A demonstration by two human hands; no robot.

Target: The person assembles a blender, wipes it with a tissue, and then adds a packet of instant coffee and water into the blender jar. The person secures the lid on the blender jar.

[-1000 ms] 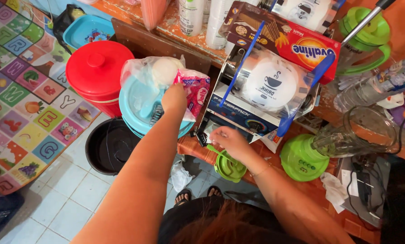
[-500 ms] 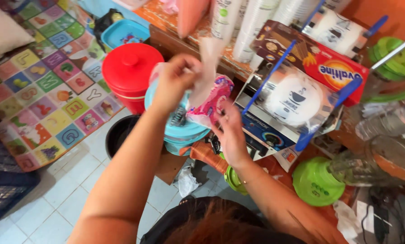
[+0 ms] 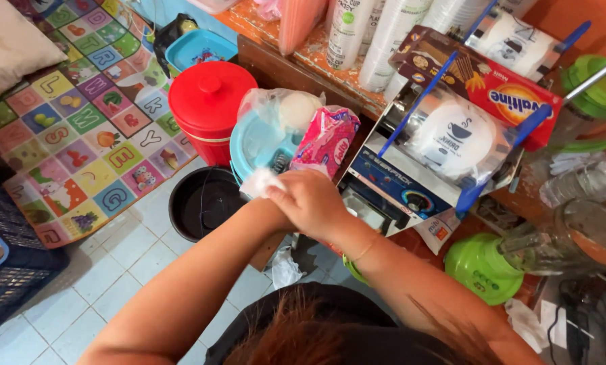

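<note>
Tissue (image 3: 259, 181), white and crumpled, sits bunched between the two hands just in front of the cup-sealing machine (image 3: 424, 162). The right hand (image 3: 311, 201) lies on top, fingers curled down over the wad and over the left hand (image 3: 270, 203), most of which is hidden beneath it; the left hand's grip cannot be told, though the tissue appears pressed against it. Holding the wad pinched between both palms looks suited to rubbing or wiping the hands.

Left of the sealing machine, a pink tissue pack (image 3: 326, 140) leans on a light-blue lidded container (image 3: 259, 145), beside a clear plastic bag (image 3: 282, 108); this puts the pack within close reach of the hands. Further left of the machine stands a red lidded bucket (image 3: 208, 111), with a black bucket (image 3: 205, 203) on the tiled floor (image 3: 113, 270) just below it. Behind the machine lies a red carton (image 3: 482, 84). To the machine's right, a green blender base (image 3: 482, 267) carries a clear jug (image 3: 580, 236).
</note>
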